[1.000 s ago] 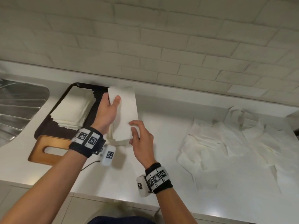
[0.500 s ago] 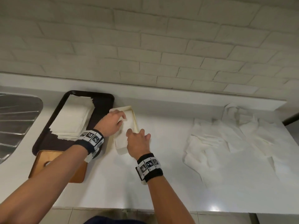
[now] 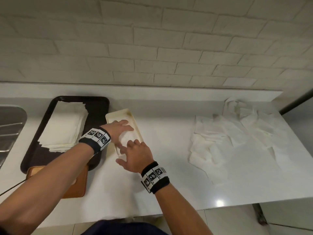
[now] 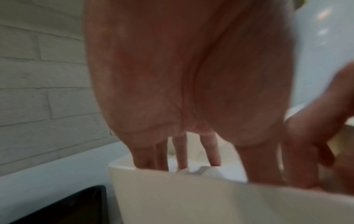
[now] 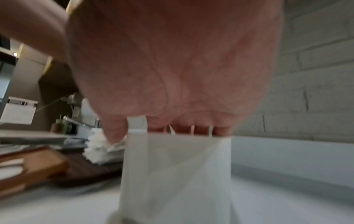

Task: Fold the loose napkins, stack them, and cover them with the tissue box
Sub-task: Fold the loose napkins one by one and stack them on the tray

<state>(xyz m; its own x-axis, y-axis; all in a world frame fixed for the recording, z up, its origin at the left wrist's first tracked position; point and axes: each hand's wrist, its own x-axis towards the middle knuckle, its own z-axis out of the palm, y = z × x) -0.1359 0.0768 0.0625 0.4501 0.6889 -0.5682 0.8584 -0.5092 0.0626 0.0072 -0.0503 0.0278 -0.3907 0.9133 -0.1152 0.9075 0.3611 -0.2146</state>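
Observation:
A cream tissue box lies with its open side up on the white counter, right of the black tray. My left hand reaches into it with straight fingers and presses a folded white napkin flat. My right hand is at the box's near end, fingers spread over the rim onto the napkin, thumb outside. The box wall fills the right wrist view. A stack of folded napkins lies on the tray. Loose napkins are spread at the counter's right.
A brown wooden piece lies at the tray's near end, partly under my left forearm. A steel sink is at the far left. A brick wall backs the counter. Bare counter lies between the box and the loose napkins.
One second ago both hands held a folded napkin up above the box. They lowered it in, and now they press it down inside the box.

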